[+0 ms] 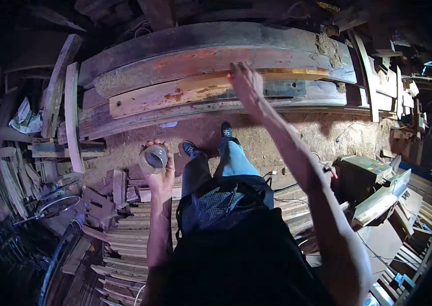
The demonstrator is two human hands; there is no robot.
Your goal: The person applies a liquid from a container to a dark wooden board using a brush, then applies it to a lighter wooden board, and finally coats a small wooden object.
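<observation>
— Gripping that small round tin [153, 157] in the left hand [161, 173], see? Fingers curled round its rim from underneath, holding it level at about hip height, mouth up, probably so nothing tips out.

— And the right hand [246, 84]?

— Stretched well out in front, fingers spread and laid flat on the yellow plank [277, 74]. It holds nothing; the palm just presses on the top face, I'd judge to feel or steady it.

— Where does that plank sit?

— On the stack of long weathered boards [185, 97] lying crosswise ahead, one reddish, one with a hole near its left end. They lie flat, one on another, so the top piece is easy to reach.

— What's underfoot?

— Sawdust floor [277, 137], two dark shoes [226, 130] standing just short of the stack. Offcuts [119, 214] are heaped to the left beside a bicycle wheel [55, 206], and a green machine [363, 176] stands off to the right.
</observation>
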